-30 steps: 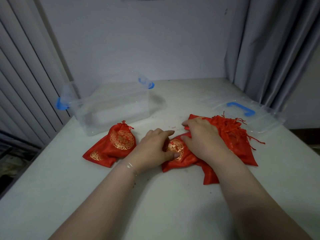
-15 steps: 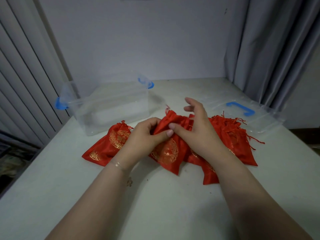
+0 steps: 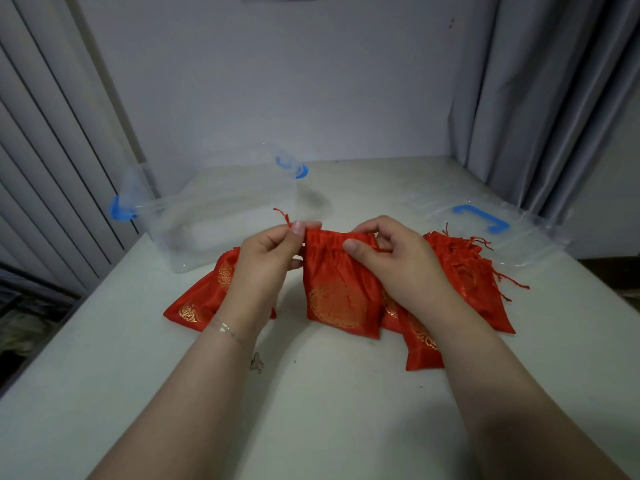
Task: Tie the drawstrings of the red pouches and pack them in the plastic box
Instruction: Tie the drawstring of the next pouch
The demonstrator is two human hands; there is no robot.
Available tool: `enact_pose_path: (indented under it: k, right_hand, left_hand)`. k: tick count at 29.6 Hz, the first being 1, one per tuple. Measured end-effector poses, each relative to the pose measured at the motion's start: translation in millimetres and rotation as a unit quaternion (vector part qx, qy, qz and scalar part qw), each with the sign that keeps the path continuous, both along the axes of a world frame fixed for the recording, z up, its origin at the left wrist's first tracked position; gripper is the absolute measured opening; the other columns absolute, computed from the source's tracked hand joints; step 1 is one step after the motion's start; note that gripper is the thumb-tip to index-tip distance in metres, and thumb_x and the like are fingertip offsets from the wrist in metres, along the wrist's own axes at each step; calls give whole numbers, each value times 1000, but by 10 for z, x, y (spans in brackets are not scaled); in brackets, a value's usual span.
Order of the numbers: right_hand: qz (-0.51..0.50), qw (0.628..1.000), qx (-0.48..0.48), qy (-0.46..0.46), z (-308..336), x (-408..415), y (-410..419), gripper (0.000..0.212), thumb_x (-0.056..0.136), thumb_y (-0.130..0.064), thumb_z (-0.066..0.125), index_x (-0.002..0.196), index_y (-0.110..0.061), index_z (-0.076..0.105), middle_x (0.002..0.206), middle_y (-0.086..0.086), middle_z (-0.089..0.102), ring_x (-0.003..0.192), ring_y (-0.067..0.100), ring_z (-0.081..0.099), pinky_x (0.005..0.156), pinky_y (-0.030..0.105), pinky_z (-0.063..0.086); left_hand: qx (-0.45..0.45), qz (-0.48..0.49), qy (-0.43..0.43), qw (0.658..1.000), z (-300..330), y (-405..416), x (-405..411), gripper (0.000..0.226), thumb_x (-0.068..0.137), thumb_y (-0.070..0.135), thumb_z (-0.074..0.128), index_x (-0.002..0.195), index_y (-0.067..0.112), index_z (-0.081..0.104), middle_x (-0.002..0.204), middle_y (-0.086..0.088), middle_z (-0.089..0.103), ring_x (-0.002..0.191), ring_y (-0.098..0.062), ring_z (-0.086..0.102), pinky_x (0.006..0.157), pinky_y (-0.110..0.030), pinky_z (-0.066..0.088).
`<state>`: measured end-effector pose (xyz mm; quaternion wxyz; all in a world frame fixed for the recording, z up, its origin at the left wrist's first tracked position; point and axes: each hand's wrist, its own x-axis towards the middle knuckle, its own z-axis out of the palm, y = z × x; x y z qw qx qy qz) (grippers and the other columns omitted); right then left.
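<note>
- Red satin pouch [image 3: 341, 292], gold medallion on its front, is held upright between both hands just above the table [image 3: 311, 410]; its long axis runs from the gathered mouth at the fingers down to the hem, which appears to rest on or just above the tabletop.
- Left hand [image 3: 268, 252]: thumb and forefinger are pinched together on the drawstring end [image 3: 284, 216], which sticks up and away from the fingertips, at the mouth's left corner.
- Right hand [image 3: 391, 252]: fingers are curled over the mouth's right corner, thumb pressed on the front of the gathered band. The string on this side is hidden by the fingers.
- Judgement: the mouth is partly gathered and no knot is seen. The coming pull is expected outward, each hand along the line of the mouth; both hands are equally near.
- Beside the left hand, a second pouch [image 3: 201, 296] lies flat; past the right hand, a heap of pouches [image 3: 467, 271] with loose tassels is piled. Snagging on those tassels is a risk.
- Beyond the left fingers, the open clear plastic box [image 3: 214, 220] with blue latches stands near; it is the nearer hand's reach. Its lid [image 3: 491, 223] lies beyond the right hand.
- Open tabletop is left in front of the pouch.
</note>
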<state>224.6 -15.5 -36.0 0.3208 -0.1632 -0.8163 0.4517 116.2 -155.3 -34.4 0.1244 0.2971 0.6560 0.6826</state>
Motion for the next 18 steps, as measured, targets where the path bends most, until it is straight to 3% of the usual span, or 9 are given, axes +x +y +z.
enact_pose_path:
  k: [2,5,10,14,16,18]
  right_hand:
    - [-19,999,-26,2,18,20,58,25,70,-47,74,83,-27,66,52,-12,44,47,4,42,53,26,34]
    - [-47,998,-18,-31,42,51,114,19,73,-40,76,74,-22,67,62,-7,63,58,9,58,63,27,45]
    - [-96,995,-23,3,87,62,165,23,85,-27,68,73,-8,65,65,-6,60,57,-3,56,56,11,39]
    - [-136,990,-37,23,78,55,190,24,86,-31,66,70,-14,62,78,-4,66,81,10,60,71,24,42]
    - [-140,989,-38,31,76,53,182,23,87,-31,64,71,-15,60,77,-8,64,79,4,59,70,20,41]
    - [-117,992,-26,38,58,31,147,20,89,-25,62,75,-11,59,68,-9,58,63,-4,54,60,12,38]
  left_hand:
    - [-38,61,73,995,-18,-11,-60,25,98,23,50,87,24,73,79,9,72,71,-4,63,68,-21,48]
    - [-84,128,162,975,-46,-38,-110,28,98,25,50,78,23,69,74,10,71,68,-5,63,72,-28,50]
    - [-66,125,125,982,1,-63,-149,34,100,24,43,70,16,56,67,7,71,68,-4,64,67,-23,46]
    - [28,-29,-29,999,113,-110,-97,38,103,20,34,69,13,49,70,2,73,75,-8,70,66,-21,51]
    - [79,-153,-70,983,155,-139,-20,44,102,16,33,64,16,56,75,-3,74,82,-13,71,69,-22,53]
    - [98,-263,-52,958,156,-139,61,42,99,22,43,63,22,63,81,-5,75,91,-15,70,77,-25,54]
